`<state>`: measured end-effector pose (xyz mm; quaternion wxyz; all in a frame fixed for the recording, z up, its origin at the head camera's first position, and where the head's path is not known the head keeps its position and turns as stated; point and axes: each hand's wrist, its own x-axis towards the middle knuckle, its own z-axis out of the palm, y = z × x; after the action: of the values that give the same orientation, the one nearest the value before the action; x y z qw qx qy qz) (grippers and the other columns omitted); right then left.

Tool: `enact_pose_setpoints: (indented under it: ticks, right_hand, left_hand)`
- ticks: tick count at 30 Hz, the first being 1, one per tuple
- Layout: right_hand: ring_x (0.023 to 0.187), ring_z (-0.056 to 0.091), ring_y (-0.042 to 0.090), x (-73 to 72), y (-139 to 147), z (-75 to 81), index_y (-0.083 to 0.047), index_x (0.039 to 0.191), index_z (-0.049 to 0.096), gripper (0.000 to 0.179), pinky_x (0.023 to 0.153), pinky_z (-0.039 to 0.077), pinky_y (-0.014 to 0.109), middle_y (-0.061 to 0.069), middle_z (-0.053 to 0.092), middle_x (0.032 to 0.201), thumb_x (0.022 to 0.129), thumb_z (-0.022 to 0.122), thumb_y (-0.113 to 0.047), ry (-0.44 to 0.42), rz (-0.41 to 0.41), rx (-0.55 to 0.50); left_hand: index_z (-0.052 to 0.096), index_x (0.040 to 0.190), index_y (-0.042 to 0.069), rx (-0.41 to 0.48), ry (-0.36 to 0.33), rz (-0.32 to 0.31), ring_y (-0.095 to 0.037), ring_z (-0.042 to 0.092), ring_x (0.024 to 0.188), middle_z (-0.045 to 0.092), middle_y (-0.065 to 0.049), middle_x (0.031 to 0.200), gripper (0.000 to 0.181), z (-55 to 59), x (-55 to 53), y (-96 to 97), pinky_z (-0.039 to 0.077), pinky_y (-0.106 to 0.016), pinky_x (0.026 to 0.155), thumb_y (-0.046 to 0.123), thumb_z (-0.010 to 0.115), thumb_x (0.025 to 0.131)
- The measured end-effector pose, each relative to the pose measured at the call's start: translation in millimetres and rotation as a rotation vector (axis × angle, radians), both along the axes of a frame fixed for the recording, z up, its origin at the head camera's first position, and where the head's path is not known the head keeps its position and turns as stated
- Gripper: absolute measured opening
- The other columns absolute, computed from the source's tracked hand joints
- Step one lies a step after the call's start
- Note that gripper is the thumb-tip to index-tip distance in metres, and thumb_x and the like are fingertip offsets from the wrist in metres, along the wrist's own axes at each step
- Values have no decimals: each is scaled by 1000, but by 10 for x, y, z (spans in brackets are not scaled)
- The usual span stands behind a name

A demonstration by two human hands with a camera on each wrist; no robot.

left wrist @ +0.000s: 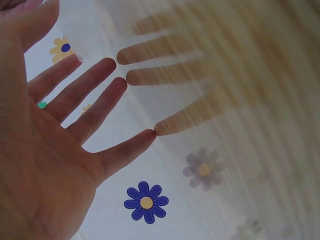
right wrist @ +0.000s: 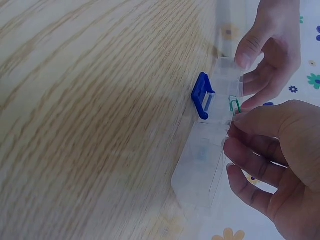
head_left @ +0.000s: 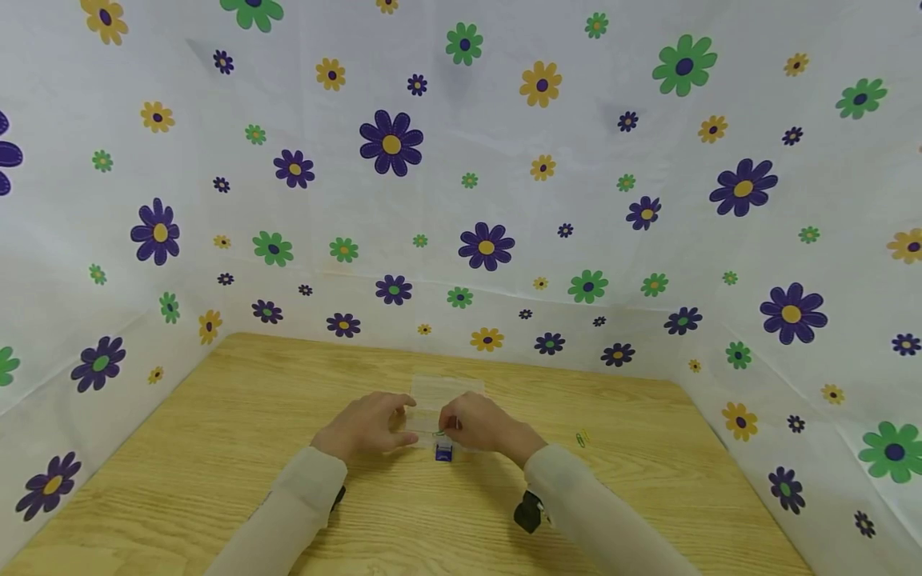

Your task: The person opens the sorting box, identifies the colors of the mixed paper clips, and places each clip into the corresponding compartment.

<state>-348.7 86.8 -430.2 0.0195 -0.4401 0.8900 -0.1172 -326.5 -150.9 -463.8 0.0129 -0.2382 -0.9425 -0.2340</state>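
Observation:
A clear plastic box (right wrist: 197,160) with a blue latch (head_left: 443,453) on its near side lies on the table between my hands. My right hand (head_left: 479,420) pinches a green paper clip (right wrist: 233,103) between thumb and index finger, over the box just behind the latch. At the box's left end is my left hand (head_left: 363,424), fingers spread and loosely bent, with the thumb (right wrist: 248,52) at the box edge in the right wrist view. From its own wrist camera, the left hand's fingertips (left wrist: 120,86) rest on the glossy tabletop, which mirrors them.
To the right on the wooden table (head_left: 634,480) lie a green paper clip (head_left: 580,440) and a yellow paper clip (head_left: 587,435). White cloth (head_left: 446,200) printed with flowers stands around the back and both sides of the table.

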Motion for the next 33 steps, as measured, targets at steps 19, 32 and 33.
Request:
enact_pose_setpoints:
  ticks: [19, 32, 33]
  right_hand:
    - [79, 70, 9, 2, 13, 15, -7, 95, 80, 9, 73, 57, 20, 4, 79, 93, 95, 71, -5, -9, 10, 3]
    - [77, 67, 10, -59, 409, 181, -6, 99, 77, 8, 73, 57, 24, 4, 77, 94, 96, 71, -8, 1, -28, -10]
    - [77, 66, 10, -61, 468, 201, -6, 99, 77, 7, 73, 57, 24, 4, 77, 94, 96, 71, -8, 1, -38, -5]
  left_hand:
    - [64, 136, 8, -3, -3, 4, -22, 64, 106, 71, -4, 116, 59, -34, -3, -13, 54, -50, 101, 43, 78, 90]
    - [63, 137, 8, -3, 1, 0, -22, 64, 105, 71, -5, 116, 61, -39, -10, -15, 54, -49, 100, 46, 77, 91]
    - [63, 137, 8, -3, 1, 1, -22, 64, 105, 71, -5, 116, 61, -37, -9, -15, 54, -50, 100, 46, 77, 91]
